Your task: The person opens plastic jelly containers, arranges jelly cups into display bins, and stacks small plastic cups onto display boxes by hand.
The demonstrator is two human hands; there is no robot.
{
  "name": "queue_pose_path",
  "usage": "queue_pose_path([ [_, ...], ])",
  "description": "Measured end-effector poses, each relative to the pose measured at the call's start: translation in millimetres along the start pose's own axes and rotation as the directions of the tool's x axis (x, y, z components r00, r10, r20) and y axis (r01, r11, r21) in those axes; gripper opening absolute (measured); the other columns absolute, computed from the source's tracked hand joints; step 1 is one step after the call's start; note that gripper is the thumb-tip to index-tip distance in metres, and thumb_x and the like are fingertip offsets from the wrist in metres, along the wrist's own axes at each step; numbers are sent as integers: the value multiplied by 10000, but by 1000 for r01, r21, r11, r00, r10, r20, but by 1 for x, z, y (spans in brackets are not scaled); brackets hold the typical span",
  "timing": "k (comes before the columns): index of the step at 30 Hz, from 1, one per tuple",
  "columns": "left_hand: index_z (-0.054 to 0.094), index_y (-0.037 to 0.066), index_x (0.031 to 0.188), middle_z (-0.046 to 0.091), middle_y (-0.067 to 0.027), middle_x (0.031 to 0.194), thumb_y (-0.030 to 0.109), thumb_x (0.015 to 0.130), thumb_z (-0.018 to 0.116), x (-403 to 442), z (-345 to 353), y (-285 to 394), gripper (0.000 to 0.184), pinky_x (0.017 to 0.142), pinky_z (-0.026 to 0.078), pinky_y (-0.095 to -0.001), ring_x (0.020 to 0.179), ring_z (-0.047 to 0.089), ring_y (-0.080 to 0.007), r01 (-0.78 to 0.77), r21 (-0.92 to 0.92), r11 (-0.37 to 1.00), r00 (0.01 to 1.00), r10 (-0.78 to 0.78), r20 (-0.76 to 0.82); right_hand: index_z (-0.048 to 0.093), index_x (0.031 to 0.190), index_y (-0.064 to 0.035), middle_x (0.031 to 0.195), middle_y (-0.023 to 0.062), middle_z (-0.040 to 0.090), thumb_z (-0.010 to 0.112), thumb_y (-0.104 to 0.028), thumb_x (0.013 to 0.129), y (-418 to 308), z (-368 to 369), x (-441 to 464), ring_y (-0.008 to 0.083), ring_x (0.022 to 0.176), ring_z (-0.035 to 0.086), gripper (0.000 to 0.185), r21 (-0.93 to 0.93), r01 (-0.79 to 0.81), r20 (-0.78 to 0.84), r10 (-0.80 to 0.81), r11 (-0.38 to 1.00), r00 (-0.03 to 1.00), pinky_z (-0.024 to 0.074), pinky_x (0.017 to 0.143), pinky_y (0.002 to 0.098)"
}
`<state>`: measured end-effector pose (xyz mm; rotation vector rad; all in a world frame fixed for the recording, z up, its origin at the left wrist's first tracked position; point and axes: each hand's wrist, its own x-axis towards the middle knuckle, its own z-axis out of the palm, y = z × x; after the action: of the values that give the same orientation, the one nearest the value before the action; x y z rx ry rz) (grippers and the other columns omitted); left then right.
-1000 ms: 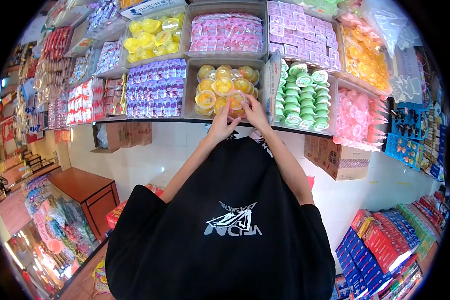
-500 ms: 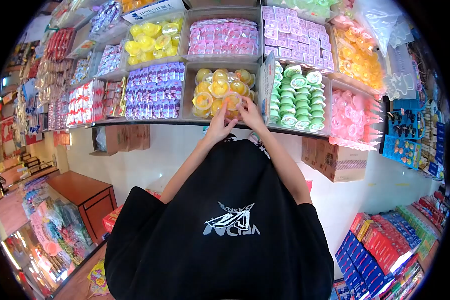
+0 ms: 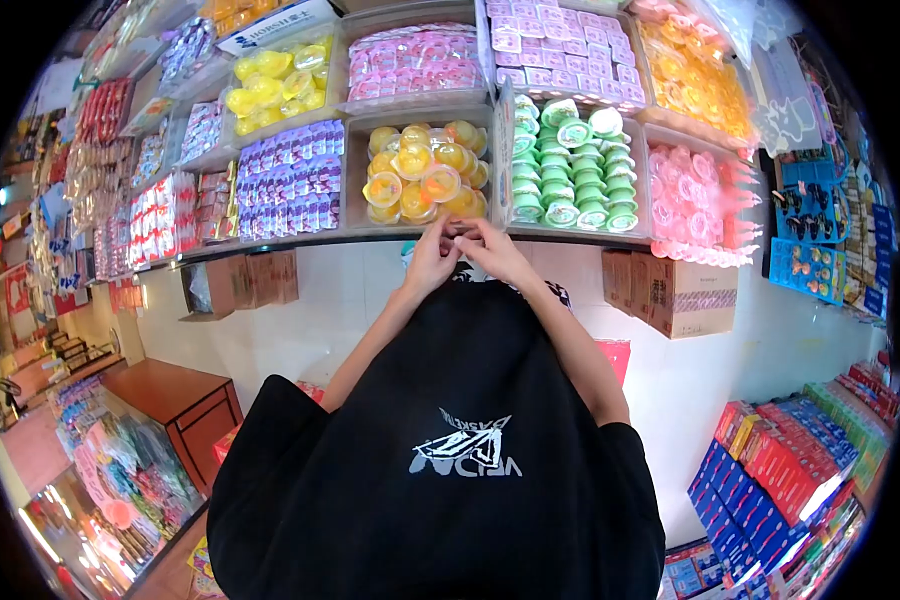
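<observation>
Just at the front edge of a clear bin filled with yellow jelly cups, my two hands come together. My left hand has its fingers bent inward, tips meeting those of my right hand. Both hands look closed at the fingertips, and whatever is between them, if anything, is hidden or too small to make out. Nearest to the fingers is a round cup with an orange-yellow filling, lying on the pile apart from them. Green-lidded cups stack in the bin to the right.
Purple packets fill the bin on the left, and pink items stand at the far right. Behind are pink packets and lilac square packs. Cardboard boxes sit below the counter's front edge.
My hands have drawn back off the jelly cup they were touching, toward my body and the bin's front edge. The cup stays on the pile. The view has shifted slightly.
</observation>
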<state>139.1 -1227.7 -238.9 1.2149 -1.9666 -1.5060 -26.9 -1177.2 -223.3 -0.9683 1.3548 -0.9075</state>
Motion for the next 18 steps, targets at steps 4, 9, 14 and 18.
queue_pose_path([
  [4, 515, 14, 1300, 634, -123, 1074, -28, 838, 646, -3, 15, -9, 481, 767, 545, -296, 892, 656, -194, -119, -79, 990, 980, 130, 152, 573, 1175, -1, 1041, 122, 671, 603, -168, 915, 20, 2, -25, 190, 942, 644, 311, -8, 67, 43, -66, 998, 997, 513, 845, 335],
  [9, 583, 33, 1239, 679, -113, 1068, 54, 896, 600, 2, 18, 9, 343, 807, 543, -333, 939, 666, -201, -153, 84, 985, 931, 116, 346, 604, 1136, 1, 1030, 113, 672, 565, -93, 885, 24, -6, -44, 187, 933, 640, 271, -34, 79, -2, -79, 996, 997, 506, 840, 325],
  [14, 598, 32, 1220, 680, -128, 1069, 87, 895, 599, 4, 22, 21, 330, 785, 537, -330, 917, 669, -224, -260, 83, 962, 857, 191, 478, 616, 1149, -13, 1018, 118, 682, 568, -108, 884, 27, -4, -71, 197, 912, 645, 286, 8, 81, -137, -79, 997, 987, 506, 831, 329],
  [18, 638, 35, 1160, 695, -129, 1018, 113, 912, 596, -4, 27, 28, 264, 764, 541, -340, 884, 680, -223, -294, 26, 956, 742, 211, 637, 612, 1178, -34, 1018, 117, 689, 578, -118, 884, 25, 15, -112, 186, 902, 645, 307, -1, 29, -276, -28, 1000, 961, 503, 825, 327],
])
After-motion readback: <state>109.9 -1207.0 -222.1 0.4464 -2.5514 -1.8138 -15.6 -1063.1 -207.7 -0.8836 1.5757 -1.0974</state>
